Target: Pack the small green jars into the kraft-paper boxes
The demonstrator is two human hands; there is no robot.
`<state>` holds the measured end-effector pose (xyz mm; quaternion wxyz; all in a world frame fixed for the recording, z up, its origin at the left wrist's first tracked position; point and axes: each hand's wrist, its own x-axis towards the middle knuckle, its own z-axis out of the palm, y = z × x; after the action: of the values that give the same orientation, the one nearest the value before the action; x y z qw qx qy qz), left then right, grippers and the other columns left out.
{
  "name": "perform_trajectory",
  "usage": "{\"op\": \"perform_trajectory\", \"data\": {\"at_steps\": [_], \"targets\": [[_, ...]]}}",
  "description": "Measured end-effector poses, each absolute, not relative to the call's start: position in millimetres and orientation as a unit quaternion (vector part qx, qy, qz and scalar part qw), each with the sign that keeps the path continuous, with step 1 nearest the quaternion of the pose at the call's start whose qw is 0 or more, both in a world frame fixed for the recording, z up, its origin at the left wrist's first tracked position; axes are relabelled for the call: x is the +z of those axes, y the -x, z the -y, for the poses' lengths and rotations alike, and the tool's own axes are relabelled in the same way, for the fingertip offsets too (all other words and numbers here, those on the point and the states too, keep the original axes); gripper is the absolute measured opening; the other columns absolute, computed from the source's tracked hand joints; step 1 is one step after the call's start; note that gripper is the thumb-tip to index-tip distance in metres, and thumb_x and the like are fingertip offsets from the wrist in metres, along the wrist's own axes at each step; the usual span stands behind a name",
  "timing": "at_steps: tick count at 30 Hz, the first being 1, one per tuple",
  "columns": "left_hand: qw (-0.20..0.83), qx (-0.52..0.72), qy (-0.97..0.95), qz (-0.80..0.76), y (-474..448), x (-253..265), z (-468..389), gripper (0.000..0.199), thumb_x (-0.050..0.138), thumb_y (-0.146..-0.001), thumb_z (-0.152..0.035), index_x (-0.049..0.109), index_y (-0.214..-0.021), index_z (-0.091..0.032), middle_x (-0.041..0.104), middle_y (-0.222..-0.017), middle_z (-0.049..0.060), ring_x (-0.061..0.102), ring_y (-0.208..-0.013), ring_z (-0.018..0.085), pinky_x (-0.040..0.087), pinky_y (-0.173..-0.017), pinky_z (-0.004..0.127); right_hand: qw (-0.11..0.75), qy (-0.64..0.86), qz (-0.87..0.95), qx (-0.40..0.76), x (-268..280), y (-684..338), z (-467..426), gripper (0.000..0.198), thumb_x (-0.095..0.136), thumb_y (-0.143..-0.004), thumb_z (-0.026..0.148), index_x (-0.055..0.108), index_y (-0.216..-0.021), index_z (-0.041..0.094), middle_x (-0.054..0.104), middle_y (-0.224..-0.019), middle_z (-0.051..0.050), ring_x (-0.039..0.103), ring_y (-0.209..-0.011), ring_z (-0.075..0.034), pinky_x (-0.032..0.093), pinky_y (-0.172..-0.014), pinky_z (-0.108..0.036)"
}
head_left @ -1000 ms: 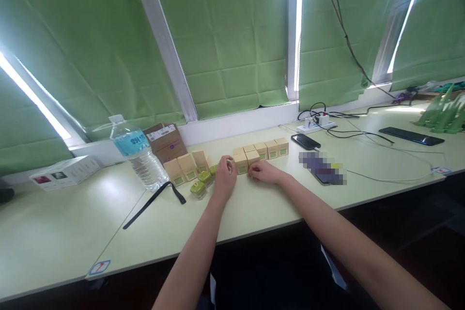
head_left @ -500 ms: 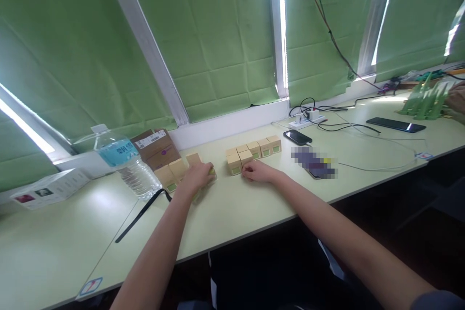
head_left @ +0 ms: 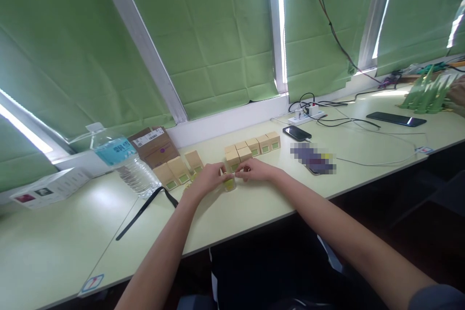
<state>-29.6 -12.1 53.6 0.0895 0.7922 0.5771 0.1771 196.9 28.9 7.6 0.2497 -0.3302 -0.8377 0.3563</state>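
A small clear-and-yellow container (head_left: pixel 229 184) is between my two hands, just over the table; its exact kind is too small to make out. My left hand (head_left: pixel 209 179) pinches it from the left. From the other side, the fingertips of my right hand (head_left: pixel 257 170) close on its upper edge. Behind them stand small tan cardboard boxes (head_left: pixel 232 156) with green-framed labels, packed in a group that runs to the right. More tan boxes (head_left: pixel 178 168) stand left of my left hand, with yellowish pieces (head_left: pixel 195 175) partly hidden by that hand.
A water bottle (head_left: pixel 127 164) leans at the left by a brown carton (head_left: pixel 154 147) and a white box (head_left: pixel 51 188). A black strap (head_left: pixel 140 215) lies in front. To the right are phones (head_left: pixel 297 132), a power strip (head_left: pixel 307 117) with cables, and another person's hand (head_left: pixel 457 92) by green spiky pieces (head_left: pixel 426 94).
My left hand has moved right from the left boxes, bringing the clear-and-yellow container to my right hand. My right hand's fingers now meet it.
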Motion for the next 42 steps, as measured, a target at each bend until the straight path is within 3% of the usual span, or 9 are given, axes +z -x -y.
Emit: {"op": "perform_trajectory", "data": {"at_steps": [4,8,11,14,17,23,31,37,42], "targets": [[0.134,0.189,-0.802,-0.551,22.0,52.6,20.8,0.03,0.059,-0.084,-0.05,0.069,-0.076,-0.023,0.067,-0.066,0.002,0.059,-0.06,0.019,0.038,-0.055,0.027,0.232,0.301,0.84,0.388,10.8,-196.7,-24.4,0.056,0.066,-0.082,0.059,0.067,-0.122,0.02,0.075,-0.083,-0.005,0.066,-0.076,-0.019,0.044,-0.065,-0.026],[0.18,0.208,-0.786,-0.553,25.2,58.3,21.6,0.03,0.054,-0.088,-0.047,0.072,-0.087,-0.022,0.07,-0.072,0.003,0.062,-0.061,0.019,0.045,-0.061,0.029,0.214,0.312,0.849,0.37,8.9,-195.4,-24.7,0.071,0.077,-0.068,0.061,0.064,-0.125,0.021,0.073,-0.09,-0.005,0.065,-0.075,-0.019,0.043,-0.062,-0.026],[0.067,0.299,-0.745,-0.593,36.0,67.9,13.2,0.025,0.055,-0.087,-0.039,0.07,-0.099,-0.022,0.071,-0.092,0.005,0.063,-0.068,0.019,0.05,-0.073,0.034,0.22,0.324,0.849,0.355,6.8,-194.6,-25.9,0.073,0.079,-0.065,0.062,0.065,-0.123,0.02,0.072,-0.088,-0.005,0.064,-0.075,-0.019,0.043,-0.062,-0.027],[-0.081,0.372,-0.686,-0.62,53.8,77.5,-0.6,0.033,0.054,-0.085,-0.027,0.064,-0.117,-0.023,0.065,-0.113,0.009,0.063,-0.098,0.025,0.047,-0.096,0.041,0.222,0.327,0.847,0.356,6.2,-194.6,-26.8,0.073,0.078,-0.065,0.064,0.064,-0.122,0.021,0.072,-0.088,-0.004,0.064,-0.076,-0.02,0.043,-0.062,-0.027],[-0.107,0.336,-0.661,-0.662,72.8,79.1,-14.4,0.046,0.052,-0.084,-0.022,0.057,-0.13,-0.022,0.057,-0.127,0.013,0.054,-0.12,0.029,0.041,-0.105,0.043,0.221,0.33,0.847,0.354,6.6,-194.7,-27.2,0.074,0.078,-0.065,0.064,0.063,-0.123,0.021,0.072,-0.087,-0.004,0.065,-0.077,-0.02,0.043,-0.062,-0.027],[-0.114,0.201,-0.67,-0.705,87.2,70.3,-21.6,0.045,0.048,-0.084,-0.018,0.057,-0.128,-0.019,0.057,-0.126,0.016,0.06,-0.11,0.03,0.047,-0.095,0.042,0.25,0.333,0.846,0.334,11.4,-195.2,-23.0,0.063,0.079,-0.065,0.061,0.067,-0.11,0.019,0.07,-0.083,-0.003,0.062,-0.071,-0.018,0.042,-0.061,-0.027],[-0.11,0.348,-0.69,-0.625,75.6,101.2,-3.4,0.03,0.062,-0.084,-0.038,0.074,-0.107,-0.023,0.072,-0.101,0.007,0.063,-0.087,0.023,0.047,-0.086,0.035,0.412,0.332,0.799,0.287,15.0,-198.7,-24.5,0.042,0.068,-0.078,0.056,0.058,-0.097,0.02,0.06,-0.072,0.002,0.054,-0.067,-0.014,0.037,-0.062,-0.025],[0.039,0.404,-0.741,-0.535,57.4,116.3,26.9,0.044,0.068,-0.079,-0.052,0.075,-0.112,-0.024,0.069,-0.081,0.002,0.051,-0.061,0.012,0.042,-0.058,0.025,0.519,0.338,0.735,0.275,9.3,-201.6,-34.9,0.038,0.052,-0.087,0.059,0.043,-0.083,0.022,0.042,-0.062,0.006,0.04,-0.053,-0.011,0.028,-0.053,-0.024],[0.152,0.39,-0.777,-0.47,26.2,93.2,30.9,0.041,0.068,-0.08,-0.05,0.075,-0.11,-0.023,0.069,-0.079,0.003,0.058,-0.068,0.014,0.046,-0.062,0.026,0.542,0.333,0.724,0.268,7.1,-200.9,-36.9,0.037,0.05,-0.087,0.058,0.039,-0.084,0.023,0.038,-0.064,0.005,0.037,-0.052,-0.011,0.026,-0.051,-0.024]]}}
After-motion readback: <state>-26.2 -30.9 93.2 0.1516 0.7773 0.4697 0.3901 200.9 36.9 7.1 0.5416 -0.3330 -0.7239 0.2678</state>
